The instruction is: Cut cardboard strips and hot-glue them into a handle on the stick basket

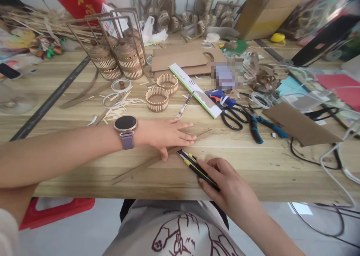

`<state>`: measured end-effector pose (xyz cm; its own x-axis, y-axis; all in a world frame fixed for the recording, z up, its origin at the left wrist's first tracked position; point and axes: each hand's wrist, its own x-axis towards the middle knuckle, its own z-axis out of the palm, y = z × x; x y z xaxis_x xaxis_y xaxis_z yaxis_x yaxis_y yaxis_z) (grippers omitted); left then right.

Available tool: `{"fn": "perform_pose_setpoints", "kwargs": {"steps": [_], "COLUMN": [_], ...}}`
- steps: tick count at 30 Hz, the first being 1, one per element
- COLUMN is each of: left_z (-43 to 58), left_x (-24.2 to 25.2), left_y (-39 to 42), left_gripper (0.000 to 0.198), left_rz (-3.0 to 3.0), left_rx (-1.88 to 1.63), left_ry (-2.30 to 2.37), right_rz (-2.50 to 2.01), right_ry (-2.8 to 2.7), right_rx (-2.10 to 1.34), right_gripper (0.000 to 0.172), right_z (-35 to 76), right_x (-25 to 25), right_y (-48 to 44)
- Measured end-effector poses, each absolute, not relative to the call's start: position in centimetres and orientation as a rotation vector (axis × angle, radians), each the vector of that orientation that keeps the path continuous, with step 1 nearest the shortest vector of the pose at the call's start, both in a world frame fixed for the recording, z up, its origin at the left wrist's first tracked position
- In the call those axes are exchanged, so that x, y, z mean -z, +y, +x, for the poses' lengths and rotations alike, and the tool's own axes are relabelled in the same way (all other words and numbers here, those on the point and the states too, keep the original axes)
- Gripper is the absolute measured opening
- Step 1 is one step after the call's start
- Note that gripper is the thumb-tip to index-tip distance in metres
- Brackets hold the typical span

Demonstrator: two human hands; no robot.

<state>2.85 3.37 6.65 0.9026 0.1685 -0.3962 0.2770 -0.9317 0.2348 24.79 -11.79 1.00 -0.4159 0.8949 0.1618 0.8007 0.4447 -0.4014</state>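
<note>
My left hand (pixel 171 134), with a watch (pixel 126 125) on its wrist, lies flat over a thin brown strip (pixel 143 165) on the wooden table, fingers stretched out to the right. The strip runs diagonally and shows on both sides of the hand. In my right hand (pixel 225 177) is a black and yellow utility knife (pixel 198 168). Its tip is by the strip, close to my left thumb; whether the blade touches the strip I cannot tell. Two small round slatted baskets (pixel 156 99) (pixel 167 84) stand beyond the left hand, near loose wooden sticks (pixel 120 108).
Beyond the hands lie a pen-like tool (pixel 185 104), a white and green box (pixel 194 89), a blue glue gun (pixel 222 98), black scissors (pixel 233 117) and pliers (pixel 255 128). A cardboard piece (pixel 300 124) and cables are at right. Lidded baskets in frames (pixel 128 59) stand at back left.
</note>
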Motion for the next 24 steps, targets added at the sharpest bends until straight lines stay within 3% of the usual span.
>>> {"fn": "perform_pose_setpoints", "kwargs": {"steps": [24], "left_z": [1.7], "left_x": [-5.6], "left_y": [3.6], "left_gripper": [0.083], "left_rz": [2.853], "left_rx": [0.403], "left_ry": [0.285], "right_rz": [-1.389], "right_ry": [-2.332], "right_rx": [-0.393], "right_gripper": [0.039], "right_z": [24.1], "right_x": [-0.7], "right_y": [-12.0]}}
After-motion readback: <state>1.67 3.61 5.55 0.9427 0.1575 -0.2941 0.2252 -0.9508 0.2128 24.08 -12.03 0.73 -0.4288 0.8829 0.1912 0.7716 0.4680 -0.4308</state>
